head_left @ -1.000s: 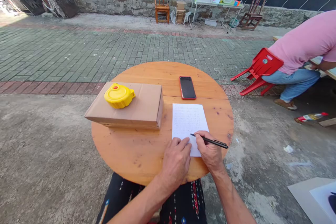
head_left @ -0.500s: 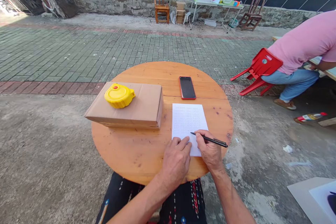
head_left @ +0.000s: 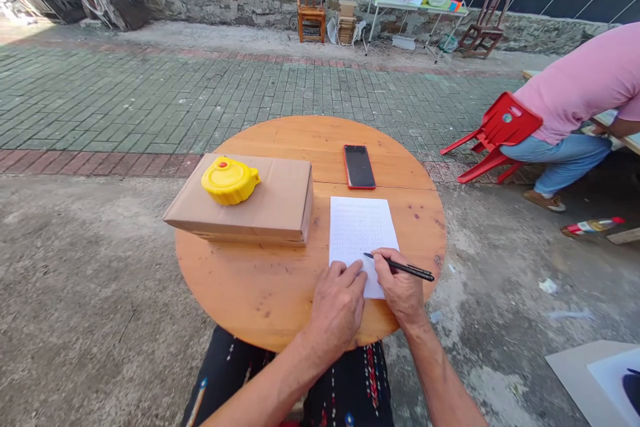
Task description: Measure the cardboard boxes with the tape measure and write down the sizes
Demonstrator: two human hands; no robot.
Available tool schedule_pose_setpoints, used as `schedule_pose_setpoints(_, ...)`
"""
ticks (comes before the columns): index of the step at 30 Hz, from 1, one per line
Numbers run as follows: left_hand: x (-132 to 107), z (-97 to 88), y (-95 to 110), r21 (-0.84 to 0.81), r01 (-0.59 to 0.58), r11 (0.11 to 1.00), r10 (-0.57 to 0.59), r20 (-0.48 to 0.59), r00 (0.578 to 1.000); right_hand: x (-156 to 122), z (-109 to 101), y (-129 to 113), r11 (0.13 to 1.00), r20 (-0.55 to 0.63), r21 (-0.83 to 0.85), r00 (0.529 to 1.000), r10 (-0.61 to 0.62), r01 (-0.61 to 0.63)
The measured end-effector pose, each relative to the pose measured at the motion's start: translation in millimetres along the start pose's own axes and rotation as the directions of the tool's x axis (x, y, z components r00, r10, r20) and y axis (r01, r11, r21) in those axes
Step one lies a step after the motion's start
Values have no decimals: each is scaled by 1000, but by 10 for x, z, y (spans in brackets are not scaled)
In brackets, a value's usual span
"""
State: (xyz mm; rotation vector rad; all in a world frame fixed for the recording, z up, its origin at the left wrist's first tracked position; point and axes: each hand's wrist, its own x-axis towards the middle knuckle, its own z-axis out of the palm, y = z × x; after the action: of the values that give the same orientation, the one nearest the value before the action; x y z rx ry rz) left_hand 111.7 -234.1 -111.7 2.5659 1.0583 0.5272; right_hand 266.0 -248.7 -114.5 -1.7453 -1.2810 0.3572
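Observation:
A white sheet of paper (head_left: 361, 223) with rows of small handwriting lies on the round wooden table (head_left: 240, 287). My right hand (head_left: 403, 288) is closed around a black pen (head_left: 407, 269), its tip at the written lines in the lower half of the sheet. Resting on the sheet's lower left edge, my left hand (head_left: 340, 300) has its fingers laid down and slightly bent, with nothing gripped in them. Past the paper's top edge is a phone (head_left: 359, 167) in a red case. On the left, a yellow tape measure (head_left: 229, 180) sits on a closed cardboard box (head_left: 273, 203).
A person in a pink shirt (head_left: 590, 80) sits on a red plastic chair (head_left: 505, 127) at the right, with a bottle (head_left: 593, 225) on the ground nearby. Along the far wall stand a wooden chair (head_left: 311, 3) and a folding table (head_left: 417, 7) with bags.
The view has shifted very slightly. My right hand still holds the pen at nearly the same spot on the paper, and my left hand stays on the sheet.

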Motion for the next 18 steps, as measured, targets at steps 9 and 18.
schedule_pose_setpoints(9,10,-10,6,-17,10,1000,-9,7,1000,-6,16,31,1000,-16,7,1000,20,-20)
schedule_pose_setpoints(18,10,-6,-2,-20,3,1000,-3,-2,1000,-22,10,42,999,14,35,999,40,-40)
